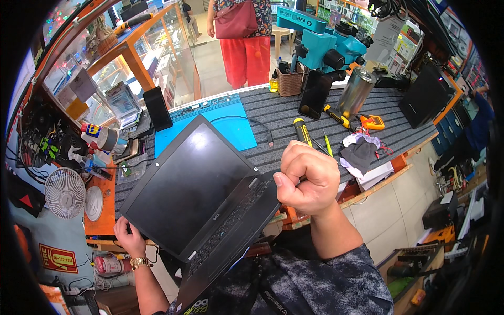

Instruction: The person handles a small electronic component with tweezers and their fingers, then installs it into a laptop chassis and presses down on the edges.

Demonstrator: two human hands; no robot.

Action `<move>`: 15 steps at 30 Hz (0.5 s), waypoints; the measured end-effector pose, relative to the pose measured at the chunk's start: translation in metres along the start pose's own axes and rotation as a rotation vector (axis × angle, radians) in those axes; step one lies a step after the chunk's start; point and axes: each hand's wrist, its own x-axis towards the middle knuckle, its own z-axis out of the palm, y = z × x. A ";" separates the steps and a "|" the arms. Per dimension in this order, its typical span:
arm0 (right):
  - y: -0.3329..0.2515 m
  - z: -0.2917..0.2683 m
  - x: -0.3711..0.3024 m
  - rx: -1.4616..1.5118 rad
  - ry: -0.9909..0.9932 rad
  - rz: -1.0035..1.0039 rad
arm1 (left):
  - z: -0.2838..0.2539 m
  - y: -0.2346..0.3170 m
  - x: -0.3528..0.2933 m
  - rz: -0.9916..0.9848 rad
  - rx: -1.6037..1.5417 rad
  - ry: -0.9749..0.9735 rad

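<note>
A black laptop (189,184), opened wide with a dark screen, tilts across my lap and the near table edge. My left hand (131,239), with a gold watch on its wrist, grips the near left edge of the laptop's lid. Raised beside the right corner of the keyboard half is my right hand (310,178). Its fingers are curled tightly and the thumb is pressed in; whatever they may hold is hidden. A blue repair mat (236,131) lies beyond the laptop, with a thin cable (252,121) across it.
On the ribbed grey table top (262,105) lie a yellow-black screwdriver (301,130), an orange multimeter (371,122) and a dark cloth (358,153). A teal microscope (325,47) stands behind. A white fan (65,192) is at left. An open drawer (375,177) juts out at right. Someone in red trousers (244,60) stands opposite.
</note>
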 end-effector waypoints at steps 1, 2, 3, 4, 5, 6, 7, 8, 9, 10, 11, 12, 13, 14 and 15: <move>0.000 0.000 0.000 0.000 -0.001 0.001 | -0.001 0.000 0.000 -0.007 -0.006 -0.006; 0.000 0.000 0.000 0.002 -0.001 0.001 | -0.001 -0.001 0.000 -0.007 -0.004 -0.005; 0.001 0.000 0.000 0.002 -0.001 0.000 | -0.001 -0.001 -0.001 -0.001 -0.002 0.001; 0.000 0.000 0.000 0.001 0.000 -0.001 | -0.001 0.000 -0.001 0.006 -0.001 0.007; 0.000 0.000 0.000 0.000 0.000 -0.001 | 0.000 0.000 0.000 0.007 -0.002 0.007; 0.000 -0.001 0.000 -0.001 0.003 0.002 | 0.000 0.000 0.000 0.003 -0.003 0.002; 0.001 0.000 -0.001 -0.001 0.005 0.004 | 0.000 0.001 0.000 0.000 -0.004 -0.002; 0.001 0.000 -0.001 0.000 0.005 0.004 | 0.000 0.002 0.000 -0.001 -0.003 -0.002; 0.001 0.000 -0.001 -0.004 0.004 0.002 | 0.000 0.004 -0.001 0.002 -0.006 0.001; 0.001 0.000 -0.001 -0.005 0.005 -0.003 | -0.001 0.005 0.000 0.006 -0.008 0.006; 0.002 0.001 -0.001 -0.001 0.004 -0.004 | 0.000 0.007 0.000 0.005 -0.005 0.008; 0.002 0.000 -0.001 0.000 0.006 0.002 | 0.001 0.008 0.000 0.005 -0.018 0.012; 0.002 0.002 0.000 0.011 0.006 0.001 | -0.001 0.007 -0.001 0.003 -0.025 0.025; 0.000 0.003 0.002 0.010 0.007 -0.003 | -0.001 0.004 -0.002 0.022 -0.011 0.049; 0.000 0.004 0.002 0.029 0.001 -0.009 | -0.001 0.000 -0.001 0.019 -0.008 0.059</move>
